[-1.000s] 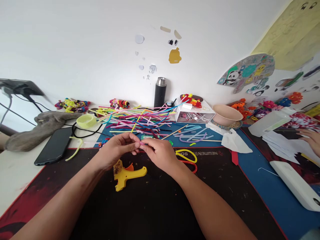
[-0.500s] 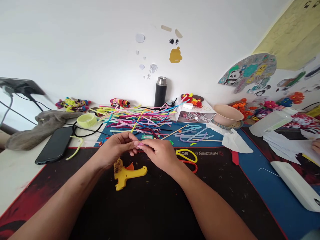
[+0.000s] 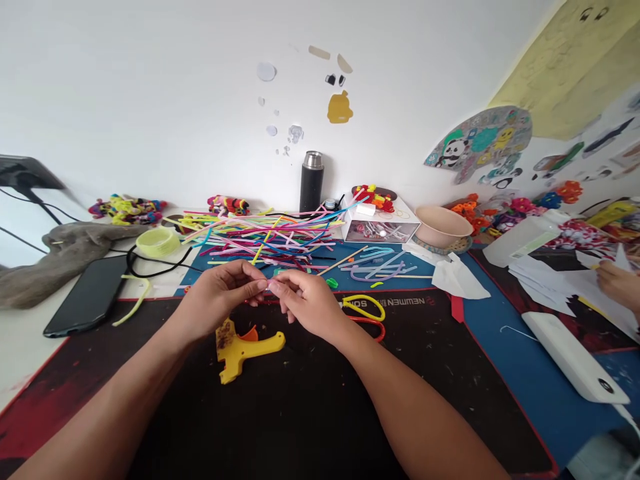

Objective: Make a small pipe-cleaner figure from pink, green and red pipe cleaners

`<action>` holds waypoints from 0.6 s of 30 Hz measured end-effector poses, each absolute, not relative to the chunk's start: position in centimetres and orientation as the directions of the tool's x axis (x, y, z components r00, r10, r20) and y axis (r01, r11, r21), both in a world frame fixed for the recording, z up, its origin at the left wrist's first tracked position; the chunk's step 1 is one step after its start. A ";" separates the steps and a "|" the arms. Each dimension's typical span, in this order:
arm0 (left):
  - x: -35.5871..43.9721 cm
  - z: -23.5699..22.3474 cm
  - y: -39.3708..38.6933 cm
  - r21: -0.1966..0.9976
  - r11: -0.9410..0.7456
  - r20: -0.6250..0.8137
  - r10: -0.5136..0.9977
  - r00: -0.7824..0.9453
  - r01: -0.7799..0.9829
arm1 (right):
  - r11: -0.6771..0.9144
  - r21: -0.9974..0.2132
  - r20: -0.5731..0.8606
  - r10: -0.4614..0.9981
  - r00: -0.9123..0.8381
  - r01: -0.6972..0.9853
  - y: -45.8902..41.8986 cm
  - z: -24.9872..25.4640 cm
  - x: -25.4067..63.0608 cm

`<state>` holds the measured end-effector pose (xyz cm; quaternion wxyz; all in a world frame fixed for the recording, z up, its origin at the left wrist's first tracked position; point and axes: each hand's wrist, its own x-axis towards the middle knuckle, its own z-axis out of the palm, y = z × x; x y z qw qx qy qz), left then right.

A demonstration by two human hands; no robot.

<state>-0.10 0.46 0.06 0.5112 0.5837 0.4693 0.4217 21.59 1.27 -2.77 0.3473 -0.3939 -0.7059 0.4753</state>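
My left hand (image 3: 220,297) and my right hand (image 3: 307,303) meet above the dark desk mat. Thumb and fingers of each are pinched together on a small pink piece (image 3: 270,285), which the fingertips mostly hide. Just below my left hand a yellow glue gun (image 3: 253,348) with an orange trigger lies on the mat. Beyond both hands spreads a heap of coloured pipe cleaners (image 3: 270,237). To the right of my right hand are a yellow loop (image 3: 367,307) and an orange-red loop, which resemble scissor handles.
A black flask (image 3: 311,183) stands by the wall, left of a white box (image 3: 383,230) and a pink bowl (image 3: 443,227). At left lies a phone (image 3: 87,293). A white device (image 3: 575,357) and another person's hand (image 3: 620,283) are at right.
The view has shifted slightly to the right. My fingertips have changed their hold, and less of the pink piece shows. More of the other person's hand is visible.
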 end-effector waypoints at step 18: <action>1.1 1.1 0.1 0.998 0.049 -0.055 0.982 0.182 0.040 | 0.100 -0.984 0.029 0.905 -0.425 0.146 1.1 -0.4 21.4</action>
